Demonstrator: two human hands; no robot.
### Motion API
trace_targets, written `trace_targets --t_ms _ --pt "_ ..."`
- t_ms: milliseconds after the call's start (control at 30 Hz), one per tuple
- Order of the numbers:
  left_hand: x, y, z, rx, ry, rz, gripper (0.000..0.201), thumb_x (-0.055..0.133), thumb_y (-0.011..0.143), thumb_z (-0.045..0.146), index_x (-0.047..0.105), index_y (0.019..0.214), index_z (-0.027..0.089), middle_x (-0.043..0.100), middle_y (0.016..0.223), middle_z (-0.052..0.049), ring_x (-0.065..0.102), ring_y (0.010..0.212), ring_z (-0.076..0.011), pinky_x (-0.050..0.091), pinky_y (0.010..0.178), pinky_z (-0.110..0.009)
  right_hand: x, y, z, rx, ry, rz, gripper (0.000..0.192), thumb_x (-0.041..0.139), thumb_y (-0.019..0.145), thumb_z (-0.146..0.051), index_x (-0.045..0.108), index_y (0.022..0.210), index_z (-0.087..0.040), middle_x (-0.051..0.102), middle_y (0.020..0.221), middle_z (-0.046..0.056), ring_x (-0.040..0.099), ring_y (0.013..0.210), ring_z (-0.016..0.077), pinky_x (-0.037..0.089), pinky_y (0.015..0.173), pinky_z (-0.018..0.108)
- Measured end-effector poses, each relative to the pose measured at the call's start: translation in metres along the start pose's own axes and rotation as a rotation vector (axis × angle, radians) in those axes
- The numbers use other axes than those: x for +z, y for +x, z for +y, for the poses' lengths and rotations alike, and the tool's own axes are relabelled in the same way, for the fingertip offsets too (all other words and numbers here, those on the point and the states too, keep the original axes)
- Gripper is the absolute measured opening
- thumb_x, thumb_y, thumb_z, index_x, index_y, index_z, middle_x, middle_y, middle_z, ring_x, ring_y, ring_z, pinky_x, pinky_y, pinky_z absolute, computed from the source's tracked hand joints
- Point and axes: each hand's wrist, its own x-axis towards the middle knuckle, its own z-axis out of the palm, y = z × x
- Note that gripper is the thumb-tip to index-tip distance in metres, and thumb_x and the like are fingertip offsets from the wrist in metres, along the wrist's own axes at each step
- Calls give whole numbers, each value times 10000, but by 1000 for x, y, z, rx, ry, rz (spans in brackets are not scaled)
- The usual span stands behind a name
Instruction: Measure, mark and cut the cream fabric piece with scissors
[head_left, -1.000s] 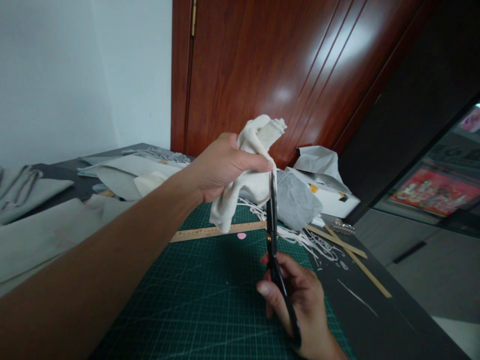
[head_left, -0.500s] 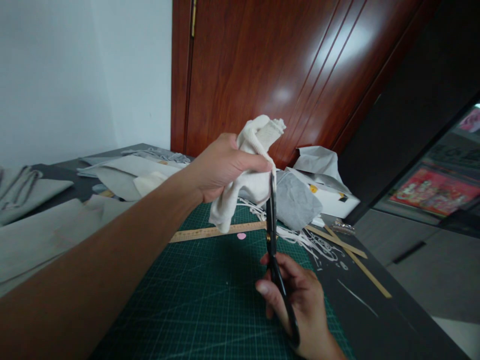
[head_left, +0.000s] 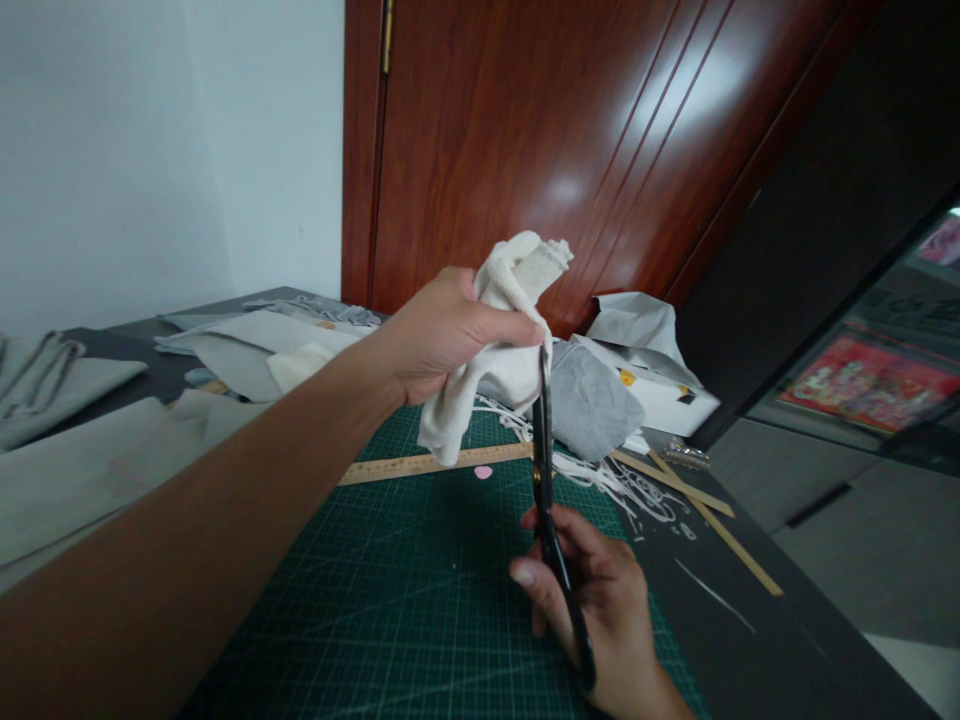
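Observation:
My left hand (head_left: 439, 330) is raised above the table and grips a bunched piece of white cloth (head_left: 491, 375), which hangs down from my fist. My right hand (head_left: 600, 600) holds black scissors (head_left: 546, 480) by the handles, blades pointing up. The blade tips sit at the right edge of the cloth, just under my left thumb. Below both hands lies a green cutting mat (head_left: 420, 600) with a grid.
A wooden ruler (head_left: 420, 464) and a small pink piece (head_left: 483, 472) lie on the mat. White cloth scraps (head_left: 637, 485) and wooden sticks (head_left: 720, 530) lie to the right. Grey fabric pieces (head_left: 82, 450) cover the left side. A grey cloth (head_left: 592, 400) and a white box (head_left: 667, 400) sit behind, before a brown door (head_left: 570, 140).
Almost nothing differs. My right hand with the scissors has shifted very slightly; the cloth and my left hand stay where they were.

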Motion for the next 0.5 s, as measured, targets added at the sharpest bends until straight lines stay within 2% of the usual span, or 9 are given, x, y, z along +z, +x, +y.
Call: trace_targets --t_ms 500 --pt "1 -2 1 -8 13 -12 185 800 639 84 683 771 139 687 782 -48 642 693 -160 499 647 -271 1 0 0 -7 7 -8 221 778 901 -356 673 1039 -219 611 566 -70 536 367 102 399 365 210"
